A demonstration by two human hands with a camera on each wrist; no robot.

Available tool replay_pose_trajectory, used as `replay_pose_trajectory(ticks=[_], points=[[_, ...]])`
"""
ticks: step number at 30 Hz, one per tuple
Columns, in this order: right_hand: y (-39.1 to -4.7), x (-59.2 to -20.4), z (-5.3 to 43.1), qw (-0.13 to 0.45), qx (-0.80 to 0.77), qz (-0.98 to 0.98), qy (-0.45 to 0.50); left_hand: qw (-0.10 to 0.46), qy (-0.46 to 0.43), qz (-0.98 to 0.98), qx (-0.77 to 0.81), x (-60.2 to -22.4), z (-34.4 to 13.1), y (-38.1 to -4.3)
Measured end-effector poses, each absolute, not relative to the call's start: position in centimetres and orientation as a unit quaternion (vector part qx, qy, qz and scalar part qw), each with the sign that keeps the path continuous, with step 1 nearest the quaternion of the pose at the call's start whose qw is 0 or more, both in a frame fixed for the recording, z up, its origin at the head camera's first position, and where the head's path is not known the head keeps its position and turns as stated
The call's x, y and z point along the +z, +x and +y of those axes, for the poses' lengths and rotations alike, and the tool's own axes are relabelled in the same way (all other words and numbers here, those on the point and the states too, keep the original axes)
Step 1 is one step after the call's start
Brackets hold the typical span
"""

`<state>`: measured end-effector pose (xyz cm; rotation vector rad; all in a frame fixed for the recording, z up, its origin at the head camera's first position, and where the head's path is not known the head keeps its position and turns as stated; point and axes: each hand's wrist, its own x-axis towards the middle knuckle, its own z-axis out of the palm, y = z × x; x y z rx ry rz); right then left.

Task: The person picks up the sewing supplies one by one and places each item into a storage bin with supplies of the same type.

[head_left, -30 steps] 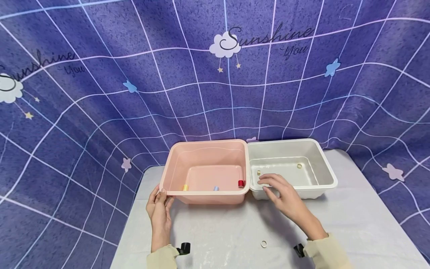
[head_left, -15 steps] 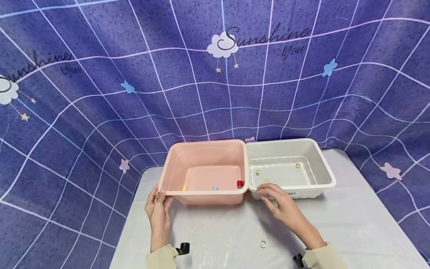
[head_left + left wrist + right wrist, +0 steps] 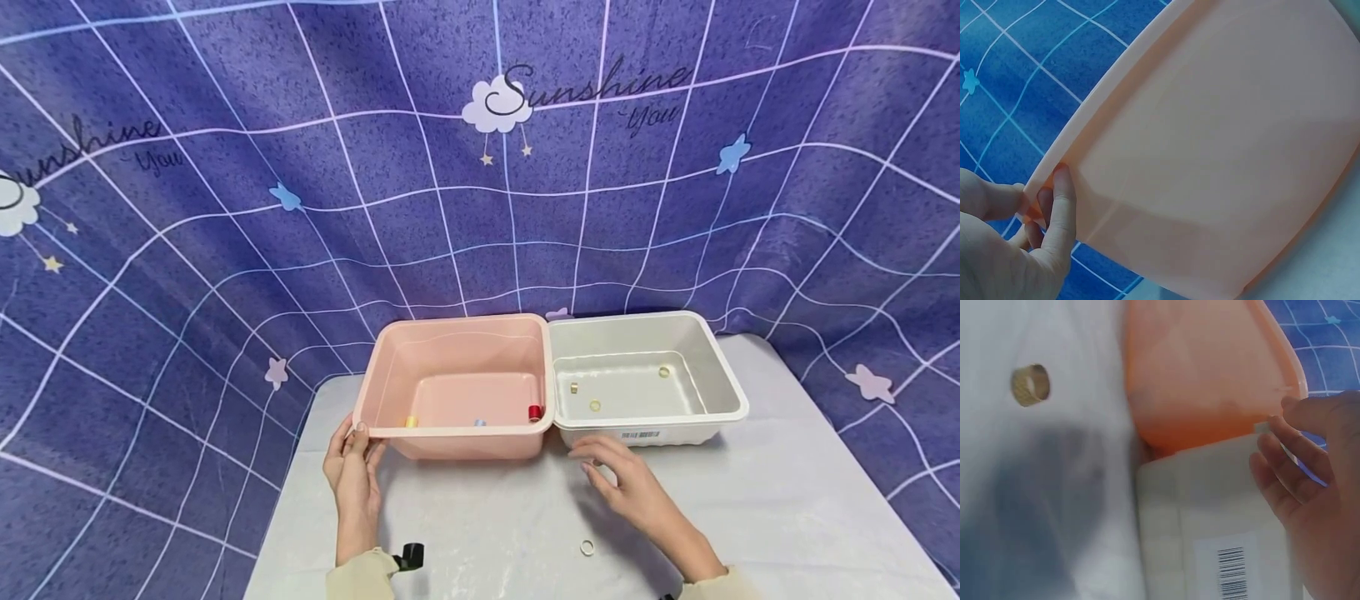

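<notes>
My left hand [image 3: 352, 479] grips the front left corner of the pink basin [image 3: 465, 444], thumb and fingers pinching its rim [image 3: 1079, 119]. Inside the basin lie a yellow thread spool [image 3: 411, 422], a light blue spool [image 3: 480, 423] and a red spool [image 3: 535, 412]. Just in front of the white basin [image 3: 675, 432] hovers my right hand [image 3: 626, 485], its fingers loosely bent and holding nothing. Three gold-coloured rings lie on that basin's floor: one at left [image 3: 573, 388], one nearer the front [image 3: 595, 406], one farther back [image 3: 663, 372]. Another ring [image 3: 587, 547] lies on the table, nearer the person.
The two basins stand side by side with rims touching, on a table with a pale cloth [image 3: 480, 517]. Close behind them hangs a blue-purple patterned curtain [image 3: 420, 217]. A barcode label [image 3: 1232, 569] is on the white basin's front wall.
My right hand has drawn back from over the white basin's front rim toward the person. A ring inside, out of sight one second ago, now shows. My left hand stays at the pink rim.
</notes>
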<state>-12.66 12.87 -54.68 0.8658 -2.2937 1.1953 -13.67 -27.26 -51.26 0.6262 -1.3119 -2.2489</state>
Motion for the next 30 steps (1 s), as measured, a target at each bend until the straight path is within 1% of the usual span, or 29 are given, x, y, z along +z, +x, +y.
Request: replay_pose_trajectory(ticks=[6,15,17,23,25,28,30], points=[[-11.7,-56.1,12.6,0.181,0.417,-0.828,0.327,0.228,0.226,-0.477,-0.818,-51.3,-27.3,-13.7],[-11.0,-57.7,12.3,0.151,0.359,-0.85,0.355,0.23,0.231,-0.479,-0.815,-51.3,-27.3,-13.8],[-10.9,-57.8,12.4,0.125,0.35,-0.859,0.353,0.23,0.232,-0.481,-0.814,-51.4,-27.3,-13.8],[-10.6,-57.8,12.7,-0.011,0.34,-0.878,0.336,0.23,0.232,-0.477,-0.816,-51.3,-27.4,-14.0],[-10.5,-57.9,12.8,-0.046,0.334,-0.879,0.337,0.23,0.232,-0.475,-0.817,-51.3,-27.4,-14.0],[-10.3,-58.1,12.9,-0.08,0.325,-0.88,0.336,0.23,0.233,-0.476,-0.816,-51.3,-27.4,-14.1],[-10.2,-58.3,12.9,-0.093,0.321,-0.881,0.335,0.229,0.233,-0.478,-0.816,-51.3,-27.4,-14.1]])
